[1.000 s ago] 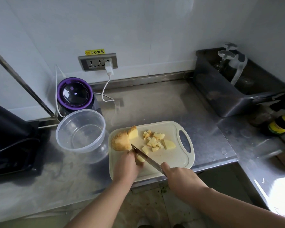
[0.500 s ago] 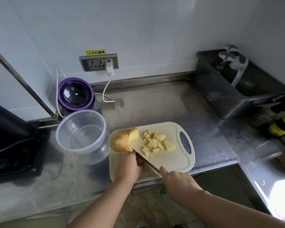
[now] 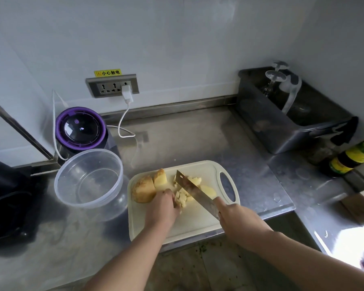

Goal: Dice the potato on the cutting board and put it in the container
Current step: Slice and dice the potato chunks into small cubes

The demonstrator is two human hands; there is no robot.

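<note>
Left hand [image 3: 162, 208], palm down on the cutting board [image 3: 198, 224], fingers curled with the tips set against a small heap of potato dice [image 3: 182, 200]; the tips are hidden under the knuckles, so it cannot be told whether they pinch the pieces or only press on them. Right hand [image 3: 237, 219], at 3 o'clock of the left hand, wrapped tightly round the handle of a knife [image 3: 194, 192], the handle itself covered by the fingers. The blade runs from this hand toward 10 o'clock, its flat side turned up to the camera and its square tip above the far dice [image 3: 194, 181]. A rounded potato slice [image 3: 208, 191] lies just beside the blade at its 3 o'clock side. The uncut potato [image 3: 143, 189], skin outward, sits at the board's 9 o'clock edge, touching the left hand's knuckles, with a thick wedge [image 3: 160, 179] leaning against it at 2 o'clock. The board's handle slot points to 3 o'clock. The clear round container [image 3: 88, 179] stands on the steel counter [image 3: 187, 139] at 9 o'clock of the board, just beside it, with no potato inside. A purple-rimmed appliance [image 3: 81, 128] stands at 12 o'clock of the container; a wall socket [image 3: 111, 86] with a white plug [image 3: 127, 94] lies beyond. A dark bin [image 3: 282, 131] occupies 2 o'clock, a yellow-labelled bottle [image 3: 353, 158] 3 o'clock.
</note>
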